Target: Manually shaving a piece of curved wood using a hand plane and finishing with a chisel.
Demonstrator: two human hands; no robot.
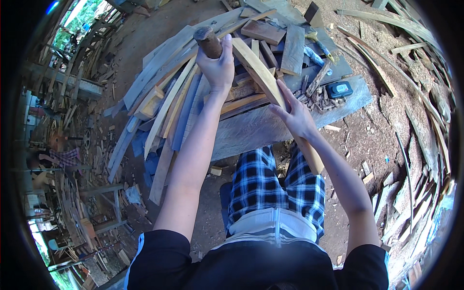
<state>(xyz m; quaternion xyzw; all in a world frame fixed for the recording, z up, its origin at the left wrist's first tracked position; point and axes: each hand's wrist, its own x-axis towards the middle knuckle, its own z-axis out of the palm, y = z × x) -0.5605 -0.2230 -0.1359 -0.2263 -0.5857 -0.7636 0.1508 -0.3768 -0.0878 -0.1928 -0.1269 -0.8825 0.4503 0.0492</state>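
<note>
In the head view my left hand (216, 67) is closed round a dark brown, rounded cylinder (207, 38), raised over the piled boards. My right hand (295, 116) grips a pale wooden slat (253, 60), which slants from beside my left hand down toward my right leg. Loose boards (295, 50) and strips of different widths lie heaped on a wide grey plank (241, 130) in front of me. A yellow-handled tool (319, 43), a small blue object (314, 57), broken wood bits and a teal-and-black device (340, 90) sit on the right of the pile.
Wood shavings and long offcuts (420, 145) cover the ground at the right. At the left are stacked timber, wooden frames (101, 191), a pale blue chair (57, 244) and what looks like another person in plaid (65, 157). My legs are just below the plank.
</note>
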